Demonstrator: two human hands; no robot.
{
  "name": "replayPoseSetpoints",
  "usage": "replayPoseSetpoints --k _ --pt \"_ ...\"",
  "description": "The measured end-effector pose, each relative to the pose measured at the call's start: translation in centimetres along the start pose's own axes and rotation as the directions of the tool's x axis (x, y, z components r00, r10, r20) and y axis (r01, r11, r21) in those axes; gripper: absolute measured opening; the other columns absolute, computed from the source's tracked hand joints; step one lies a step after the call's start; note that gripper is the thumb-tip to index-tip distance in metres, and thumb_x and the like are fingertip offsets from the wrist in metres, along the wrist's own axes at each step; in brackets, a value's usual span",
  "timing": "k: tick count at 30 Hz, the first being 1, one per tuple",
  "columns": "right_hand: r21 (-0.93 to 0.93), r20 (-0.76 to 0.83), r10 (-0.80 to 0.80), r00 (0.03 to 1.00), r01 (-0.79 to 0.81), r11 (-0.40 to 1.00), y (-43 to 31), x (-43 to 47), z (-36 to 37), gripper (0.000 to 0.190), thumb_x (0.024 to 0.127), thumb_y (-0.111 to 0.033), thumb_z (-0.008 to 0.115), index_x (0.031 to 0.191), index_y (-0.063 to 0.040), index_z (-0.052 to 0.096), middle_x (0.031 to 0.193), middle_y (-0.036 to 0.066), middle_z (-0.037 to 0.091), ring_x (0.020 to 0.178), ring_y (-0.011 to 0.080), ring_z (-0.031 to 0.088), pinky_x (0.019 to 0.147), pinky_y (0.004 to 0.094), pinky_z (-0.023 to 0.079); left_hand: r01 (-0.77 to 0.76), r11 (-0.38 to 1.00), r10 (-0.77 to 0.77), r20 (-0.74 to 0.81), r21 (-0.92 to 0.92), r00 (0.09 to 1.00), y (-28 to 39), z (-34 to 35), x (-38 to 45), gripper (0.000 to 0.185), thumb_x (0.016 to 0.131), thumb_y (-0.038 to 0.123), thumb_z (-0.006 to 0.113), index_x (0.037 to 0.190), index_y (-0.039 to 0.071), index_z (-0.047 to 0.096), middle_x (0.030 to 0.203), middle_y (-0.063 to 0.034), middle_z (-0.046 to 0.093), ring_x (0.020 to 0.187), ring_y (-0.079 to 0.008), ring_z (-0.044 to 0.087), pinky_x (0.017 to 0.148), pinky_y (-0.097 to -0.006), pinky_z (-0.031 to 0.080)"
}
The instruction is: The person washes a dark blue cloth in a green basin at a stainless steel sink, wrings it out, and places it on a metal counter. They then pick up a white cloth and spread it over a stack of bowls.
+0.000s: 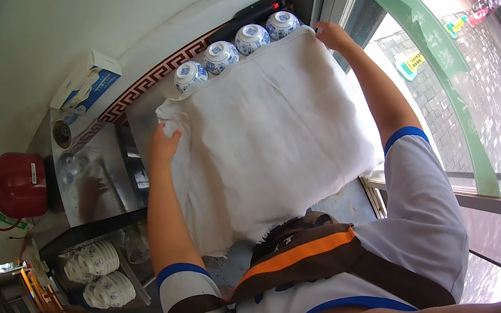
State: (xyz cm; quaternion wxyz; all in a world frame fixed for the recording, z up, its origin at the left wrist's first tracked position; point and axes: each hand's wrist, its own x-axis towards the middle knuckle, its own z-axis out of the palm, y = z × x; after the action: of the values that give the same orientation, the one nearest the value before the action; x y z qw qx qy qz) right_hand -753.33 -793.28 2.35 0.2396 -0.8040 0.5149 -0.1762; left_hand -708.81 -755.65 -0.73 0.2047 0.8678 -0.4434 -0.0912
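Observation:
A large white cloth [271, 133] hangs spread out in front of me, its far edge stretched between my two hands. My left hand [165, 143] grips the cloth near its left corner. At the far right corner, my right hand [333, 36] pinches the same edge. Just past that edge several blue-and-white patterned bowls, such as this one [221, 57], stand upside down in a row. The cloth's far edge overlaps the lower part of some bowls in the picture. What lies beneath the cloth is hidden.
On the left are a steel cabinet top [113, 188], a red thermos jug [14, 184] and a tissue box [91, 83]. Stacked bowls [109, 289] sit on a shelf below. A black device with a red light [263, 7] lies behind the bowls. A glass window [444, 76] borders the right.

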Motion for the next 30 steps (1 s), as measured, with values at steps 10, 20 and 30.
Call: replayPoseSetpoints --k 10,20,30 --pt "-0.156 0.084 -0.140 0.987 0.152 0.976 3.9 4.8 0.4 0.019 0.083 -0.018 0.060 0.095 -0.011 0.071 0.088 0.014 0.070 0.088 0.0329 0.066 0.078 0.0407 0.053 -0.072 0.991 0.064 0.074 0.110 0.995 -1.8 -0.3 2.5 0.037 0.086 0.022 0.067 0.119 0.006 0.059 0.112 -0.0173 0.063 0.090 -0.0306 0.065 0.080 -0.0398 0.051" --pt "0.895 0.203 0.204 0.958 -0.266 0.359 -0.3 7.9 -1.2 0.011 0.094 -0.011 0.049 0.102 -0.003 0.050 0.079 0.013 0.067 0.063 0.0203 0.066 0.066 0.0399 0.061 0.048 0.877 0.045 0.181 -0.478 0.982 3.5 2.7 9.2 0.024 0.090 0.018 0.064 0.108 0.003 0.061 0.089 -0.0092 0.067 0.054 -0.0154 0.060 0.049 -0.0292 0.047" --pt "0.953 0.010 0.237 0.972 -0.082 0.293 -2.2 11.5 3.4 0.023 0.099 -0.014 0.049 0.116 0.000 0.046 0.112 0.023 0.062 0.099 0.0273 0.066 0.087 0.0397 0.056 0.082 0.644 -0.176 -0.043 -0.761 0.983 6.7 -0.7 15.9 0.021 0.097 0.018 0.055 0.098 -0.003 0.059 0.072 -0.0091 0.062 0.050 -0.0165 0.062 0.047 -0.0297 0.054"
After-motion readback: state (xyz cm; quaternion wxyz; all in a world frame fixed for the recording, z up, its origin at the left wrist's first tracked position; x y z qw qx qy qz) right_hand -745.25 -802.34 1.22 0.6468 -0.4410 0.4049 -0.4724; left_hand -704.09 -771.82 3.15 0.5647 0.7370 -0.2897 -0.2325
